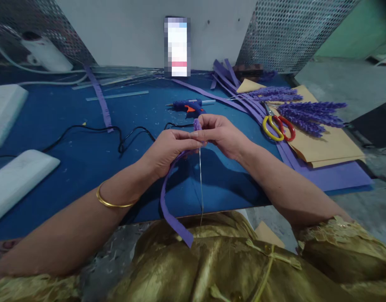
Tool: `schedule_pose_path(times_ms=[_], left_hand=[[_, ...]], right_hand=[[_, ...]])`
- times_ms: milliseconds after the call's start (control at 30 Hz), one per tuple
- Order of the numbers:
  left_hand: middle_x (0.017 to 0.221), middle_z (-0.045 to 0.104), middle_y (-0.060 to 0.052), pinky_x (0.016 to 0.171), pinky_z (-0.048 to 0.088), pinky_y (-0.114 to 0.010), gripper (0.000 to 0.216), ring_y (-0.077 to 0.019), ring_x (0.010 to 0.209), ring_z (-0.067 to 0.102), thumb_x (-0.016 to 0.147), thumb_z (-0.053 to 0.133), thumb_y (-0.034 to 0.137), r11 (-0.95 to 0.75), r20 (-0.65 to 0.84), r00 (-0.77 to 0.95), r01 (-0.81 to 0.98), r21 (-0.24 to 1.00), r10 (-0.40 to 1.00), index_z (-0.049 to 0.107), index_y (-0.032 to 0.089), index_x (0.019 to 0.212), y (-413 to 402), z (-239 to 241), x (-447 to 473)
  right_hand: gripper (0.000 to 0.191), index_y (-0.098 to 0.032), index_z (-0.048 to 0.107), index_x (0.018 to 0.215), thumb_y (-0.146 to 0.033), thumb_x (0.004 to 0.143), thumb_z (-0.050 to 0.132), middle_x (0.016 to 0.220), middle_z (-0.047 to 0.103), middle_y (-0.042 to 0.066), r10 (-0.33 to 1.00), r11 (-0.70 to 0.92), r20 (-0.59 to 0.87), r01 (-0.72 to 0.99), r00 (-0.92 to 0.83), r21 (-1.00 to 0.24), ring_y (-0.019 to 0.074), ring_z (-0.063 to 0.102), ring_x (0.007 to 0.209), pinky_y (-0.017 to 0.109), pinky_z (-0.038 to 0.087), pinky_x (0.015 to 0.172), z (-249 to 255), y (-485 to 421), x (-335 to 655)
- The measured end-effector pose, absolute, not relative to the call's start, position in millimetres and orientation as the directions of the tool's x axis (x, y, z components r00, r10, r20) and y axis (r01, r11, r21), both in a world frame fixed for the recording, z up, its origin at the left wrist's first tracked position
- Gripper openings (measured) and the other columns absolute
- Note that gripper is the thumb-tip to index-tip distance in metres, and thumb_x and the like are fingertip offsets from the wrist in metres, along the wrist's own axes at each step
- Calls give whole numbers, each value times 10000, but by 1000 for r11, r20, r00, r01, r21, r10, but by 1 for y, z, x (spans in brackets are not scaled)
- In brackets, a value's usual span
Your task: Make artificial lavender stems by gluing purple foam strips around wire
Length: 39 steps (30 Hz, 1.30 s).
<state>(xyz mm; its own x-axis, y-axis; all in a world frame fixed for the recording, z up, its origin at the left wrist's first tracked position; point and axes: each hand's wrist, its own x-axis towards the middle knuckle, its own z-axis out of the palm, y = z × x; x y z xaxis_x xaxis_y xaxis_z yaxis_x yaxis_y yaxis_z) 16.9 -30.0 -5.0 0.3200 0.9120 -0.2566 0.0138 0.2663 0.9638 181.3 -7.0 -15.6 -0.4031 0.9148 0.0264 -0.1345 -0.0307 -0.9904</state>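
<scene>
My left hand [170,149] and my right hand [222,136] meet over the front of the blue table, fingers closed in a pinch. Between their fingertips a small purple tuft [197,124] sticks up at the top of a thin wire [200,180], which hangs straight down toward my lap. A long purple paper strip [167,201] runs from under my left fingers and curls down past the table edge. My right thumb and fingers press on the tuft's base; the exact contact is partly hidden by the fingers.
Behind my hands lies a blue glue gun [188,105] with a black cord [76,127]. To the right are scissors [283,128], finished purple flower sprigs [312,113], brown paper [331,147] and purple strips [226,77]. White blocks [19,180] sit left; a phone [177,47] stands at the back.
</scene>
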Motion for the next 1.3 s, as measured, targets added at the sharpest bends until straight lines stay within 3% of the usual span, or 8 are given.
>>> schedule_pose_path(times_ms=[267,500,667,833,1000,1300], left_hand=[[791,762,-64,736,501,-283,210,-171,747,655,573,832,252,296,-279,307,-10,955,910,804,168,763,-31,-9,17],[706,737,-45,638,460,-245,220,-122,623,592,582,844,274,333,-312,321,-11,943,894,803,155,763,-31,-6,17],[763,750,-52,649,464,-236,197,-133,660,614,598,842,284,304,-270,316,-64,950,910,795,159,744,-30,-6,16],[671,703,-22,595,454,-217,178,-97,577,568,596,860,262,372,-292,348,-191,908,891,766,147,694,-27,-5,14],[713,711,-25,624,466,-213,177,-99,630,595,598,872,210,417,-309,364,-272,867,879,757,143,715,-28,-3,14],[668,660,-6,582,421,-198,269,-81,611,546,550,915,287,401,-280,426,-226,888,860,769,144,725,-27,-6,12]], right_hand=[[348,-178,514,665,-289,650,844,562,502,-66,912,-76,-16,-131,-410,-988,79,450,535,222,358,531,-15,-9,178],[352,-174,540,671,-326,643,856,557,524,-65,913,-100,-47,-111,-405,-989,75,456,526,217,360,517,-12,-8,181],[352,-160,604,686,-406,669,855,574,528,-53,907,-121,-46,-155,-419,-981,64,439,521,202,363,493,-11,-5,182],[314,-169,722,960,-330,713,829,847,707,11,859,-182,-5,-295,-512,-938,86,598,664,195,481,591,-8,-2,188],[401,-209,714,1092,-283,714,827,1085,738,49,772,-182,83,-344,-630,-921,169,685,947,252,558,772,-10,-1,194],[328,-179,704,913,-235,638,873,843,734,4,829,-186,41,-344,-557,-921,105,671,734,198,547,680,-12,0,191]])
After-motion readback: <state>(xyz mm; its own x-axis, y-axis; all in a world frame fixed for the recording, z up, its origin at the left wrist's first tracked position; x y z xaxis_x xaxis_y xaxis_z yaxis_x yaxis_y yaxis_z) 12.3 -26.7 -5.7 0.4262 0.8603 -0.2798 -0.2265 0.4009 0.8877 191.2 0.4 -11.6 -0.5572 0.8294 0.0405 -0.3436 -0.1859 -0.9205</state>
